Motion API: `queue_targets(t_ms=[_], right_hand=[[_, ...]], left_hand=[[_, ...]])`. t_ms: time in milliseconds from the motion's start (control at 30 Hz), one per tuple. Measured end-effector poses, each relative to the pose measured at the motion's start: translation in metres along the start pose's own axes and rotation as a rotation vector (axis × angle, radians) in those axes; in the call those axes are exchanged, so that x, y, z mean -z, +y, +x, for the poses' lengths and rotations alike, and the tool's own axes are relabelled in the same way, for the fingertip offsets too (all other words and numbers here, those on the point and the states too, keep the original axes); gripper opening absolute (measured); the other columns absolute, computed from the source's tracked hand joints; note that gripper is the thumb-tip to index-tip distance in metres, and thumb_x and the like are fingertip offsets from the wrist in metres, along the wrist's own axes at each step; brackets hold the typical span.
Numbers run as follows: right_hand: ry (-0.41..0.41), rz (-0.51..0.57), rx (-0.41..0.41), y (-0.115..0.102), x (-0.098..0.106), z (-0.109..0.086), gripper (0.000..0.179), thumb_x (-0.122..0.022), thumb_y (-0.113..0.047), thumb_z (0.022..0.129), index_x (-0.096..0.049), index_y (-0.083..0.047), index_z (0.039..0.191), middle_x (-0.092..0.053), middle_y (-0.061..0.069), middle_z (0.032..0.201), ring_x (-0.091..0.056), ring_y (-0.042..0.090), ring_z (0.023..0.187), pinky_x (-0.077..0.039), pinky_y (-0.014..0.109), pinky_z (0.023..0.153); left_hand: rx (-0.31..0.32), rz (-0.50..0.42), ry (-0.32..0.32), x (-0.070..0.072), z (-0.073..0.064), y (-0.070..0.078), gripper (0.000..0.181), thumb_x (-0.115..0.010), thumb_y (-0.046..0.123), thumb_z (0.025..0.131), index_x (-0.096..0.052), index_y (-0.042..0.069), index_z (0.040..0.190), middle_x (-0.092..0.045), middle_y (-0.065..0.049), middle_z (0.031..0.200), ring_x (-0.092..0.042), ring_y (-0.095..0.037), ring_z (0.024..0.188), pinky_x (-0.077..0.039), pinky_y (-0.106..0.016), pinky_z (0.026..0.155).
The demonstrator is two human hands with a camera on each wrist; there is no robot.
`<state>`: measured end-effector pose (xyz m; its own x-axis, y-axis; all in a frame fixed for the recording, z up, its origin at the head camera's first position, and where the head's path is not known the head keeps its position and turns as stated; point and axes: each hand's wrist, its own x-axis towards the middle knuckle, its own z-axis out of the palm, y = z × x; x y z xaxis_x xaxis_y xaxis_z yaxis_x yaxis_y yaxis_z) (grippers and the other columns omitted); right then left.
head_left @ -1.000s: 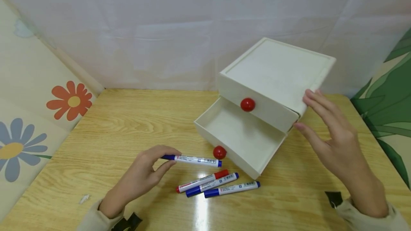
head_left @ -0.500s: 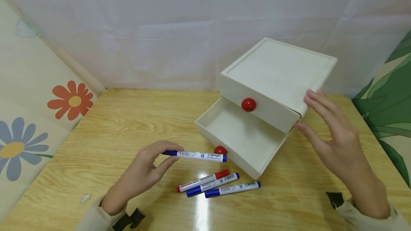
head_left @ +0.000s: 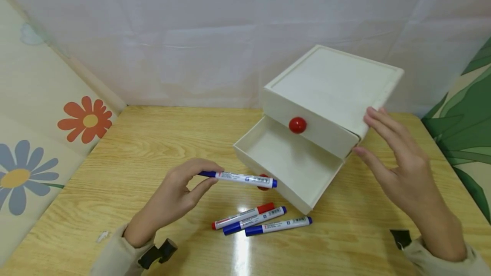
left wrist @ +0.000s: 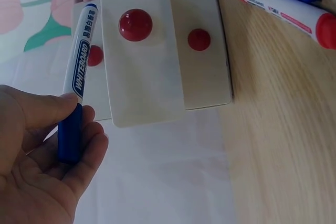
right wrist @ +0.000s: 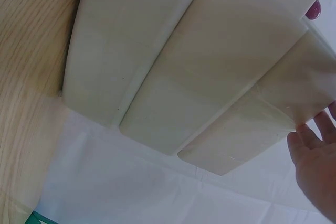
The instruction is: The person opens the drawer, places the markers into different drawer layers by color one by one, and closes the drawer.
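Observation:
My left hand [head_left: 178, 193] pinches a blue whiteboard marker [head_left: 247, 179] at its capped end between thumb and fingers. The marker points right, its tail overlapping the red knob of a pulled-out drawer [head_left: 297, 165] in the head view. This is the middle drawer of a small white drawer cabinet [head_left: 337, 84]; its inside shows nothing lying in it. With fingers extended, my right hand [head_left: 402, 171] touches the cabinet's right side near the top front corner. In the left wrist view the marker [left wrist: 80, 66] stands beside the drawer front [left wrist: 144, 77].
A red marker [head_left: 238, 218] and two blue markers [head_left: 257, 219] [head_left: 281, 225] lie side by side on the wooden table [head_left: 172, 135], in front of the drawer. A scrap of white paper [head_left: 102, 236] lies at the left. Behind the cabinet hangs a white cloth [head_left: 192, 54].
My left hand has raised the blue marker away from the other markers, moving it slightly right and toward the drawer. The right hand stays at the cabinet's side.

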<state>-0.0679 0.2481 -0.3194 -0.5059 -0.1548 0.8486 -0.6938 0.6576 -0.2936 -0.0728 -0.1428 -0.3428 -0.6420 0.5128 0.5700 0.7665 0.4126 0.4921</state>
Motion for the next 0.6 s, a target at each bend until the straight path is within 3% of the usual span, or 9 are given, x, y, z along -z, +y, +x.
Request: queue_targets(t_ms=[300, 600], right_hand=[[-0.001, -0.004, -0.004, 0.000, 0.001, 0.000, 0.068, -0.056, -0.048, 0.096, -0.060, 0.014, 0.123, -0.057, 0.027, 0.136, -0.044, 0.022, 0.142, -0.034, 0.022, 0.117], [0.012, -0.004, -0.001, 0.000, 0.000, 0.000, 0.068, -0.057, -0.048, 0.096, -0.060, 0.014, 0.122, -0.057, 0.028, 0.135, -0.045, 0.021, 0.142, -0.035, 0.023, 0.118]], left_hand=[[0.031, 0.000, -0.023, -0.003, 0.015, 0.004, 0.027, -0.074, -0.004, 0.083, -0.071, 0.007, 0.107, -0.074, -0.002, 0.103, -0.069, -0.013, 0.093, -0.059, -0.029, 0.079], [-0.014, -0.021, -0.044, -0.004, 0.034, 0.007, 0.024, -0.073, -0.001, 0.086, -0.070, 0.005, 0.110, -0.073, -0.004, 0.107, -0.068, -0.015, 0.099, -0.059, -0.030, 0.084]])
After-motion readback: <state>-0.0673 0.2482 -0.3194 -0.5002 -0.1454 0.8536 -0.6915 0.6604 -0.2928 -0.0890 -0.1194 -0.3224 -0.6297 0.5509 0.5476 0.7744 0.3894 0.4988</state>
